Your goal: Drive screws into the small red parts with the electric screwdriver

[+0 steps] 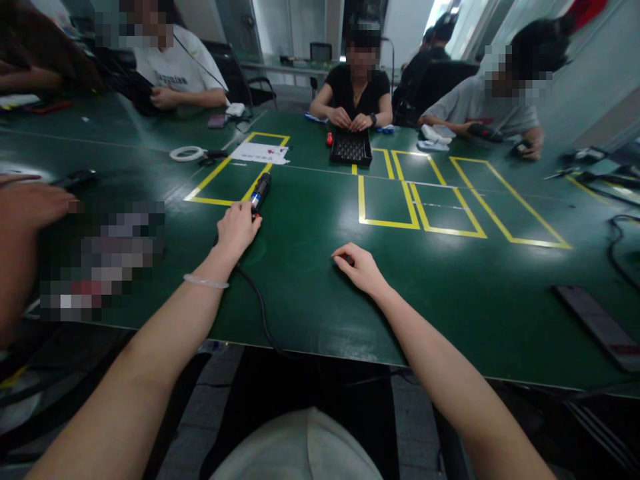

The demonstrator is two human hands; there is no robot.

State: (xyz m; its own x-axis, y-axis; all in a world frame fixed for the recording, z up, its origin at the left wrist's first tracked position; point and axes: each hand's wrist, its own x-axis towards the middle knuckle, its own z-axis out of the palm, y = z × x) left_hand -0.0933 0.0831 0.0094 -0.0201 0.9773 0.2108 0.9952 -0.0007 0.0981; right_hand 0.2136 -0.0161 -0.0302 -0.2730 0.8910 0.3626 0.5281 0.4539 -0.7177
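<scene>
My left hand (237, 227) is closed around the lower end of a slim black and blue electric screwdriver (259, 193). The tool lies at a slant over the green table, its dark end pointing away from me. A black cord (261, 300) runs back from under my left wrist and over the table's near edge. My right hand (361, 268) rests on the table to the right, its fingers curled in toward the thumb. I see nothing in it, though a dark shadow fills the gap between thumb and fingers.
Yellow tape rectangles (390, 222) mark the green table (310, 313). Farther off are a white paper (260, 153), a white cable coil (187, 153) and a black compartment tray (351, 148). A phone (597, 323) lies at right. Several people sit around; another person's hand (37, 203) is at left.
</scene>
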